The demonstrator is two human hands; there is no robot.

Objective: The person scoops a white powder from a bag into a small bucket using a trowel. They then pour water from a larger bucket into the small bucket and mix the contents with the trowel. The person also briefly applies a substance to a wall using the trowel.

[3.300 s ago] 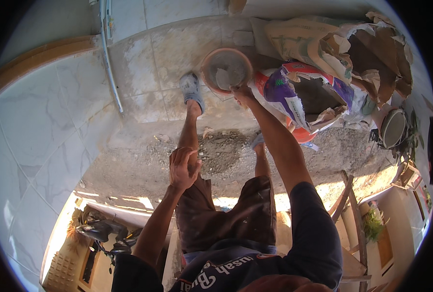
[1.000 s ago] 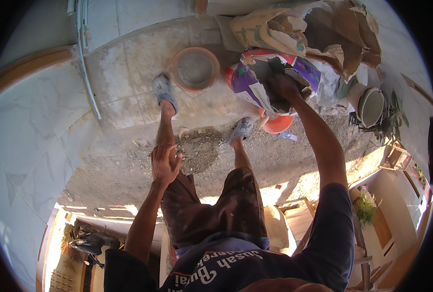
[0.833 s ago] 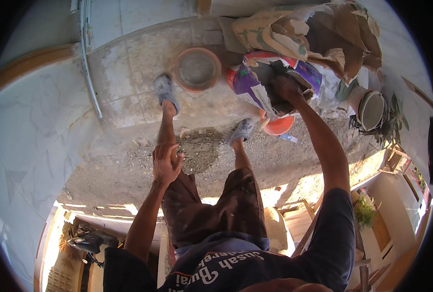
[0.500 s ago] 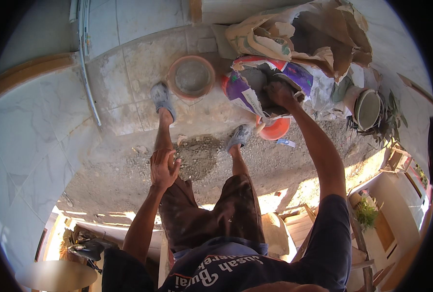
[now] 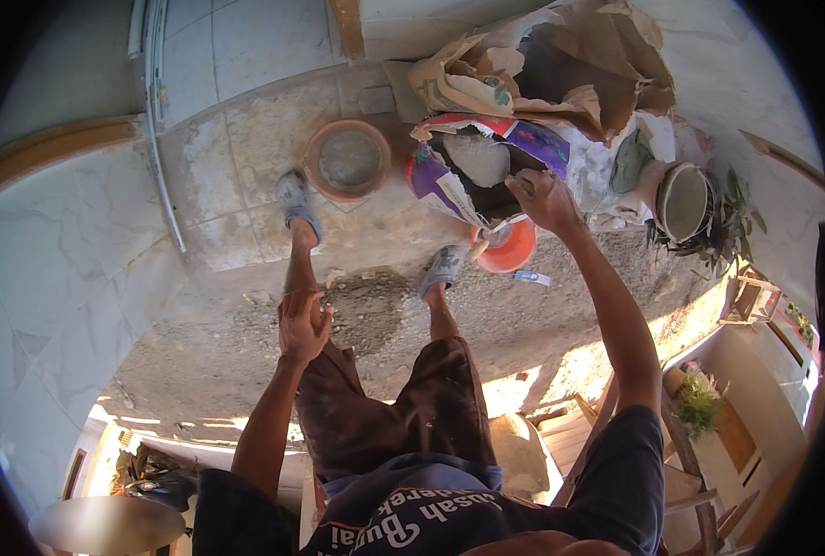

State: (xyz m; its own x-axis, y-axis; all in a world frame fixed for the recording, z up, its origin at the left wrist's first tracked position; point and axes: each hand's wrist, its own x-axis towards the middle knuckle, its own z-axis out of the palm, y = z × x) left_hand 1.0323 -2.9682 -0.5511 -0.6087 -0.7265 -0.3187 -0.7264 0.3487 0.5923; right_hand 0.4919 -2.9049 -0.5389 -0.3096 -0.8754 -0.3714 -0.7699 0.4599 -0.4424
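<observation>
My right hand (image 5: 547, 200) is closed at the near right edge of a torn purple, white and red bag (image 5: 457, 196) of grey powder. At its fingertips, over the bag's mouth, is a pale grey trowel-like tool (image 5: 477, 159) with a rounded blade; the grip is hidden by my fingers. An orange-red bucket (image 5: 509, 250) stands just below the bag, partly covered by it. My left hand (image 5: 301, 326) lies on my left leg near the knee, fingers stretched out, holding nothing.
A round terracotta-coloured basin (image 5: 382, 156) with grey material stands beyond my left foot. Behind the bag lies a large torn brown paper sack (image 5: 440, 85). A pale bucket (image 5: 684, 202) stands at the right by a plant. Gravel (image 5: 366, 310) lies between my feet.
My right hand has come up out of the bag toward its near edge, and the pale grey tool now shows. My left hand stays on the leg. The whole view has shifted slightly.
</observation>
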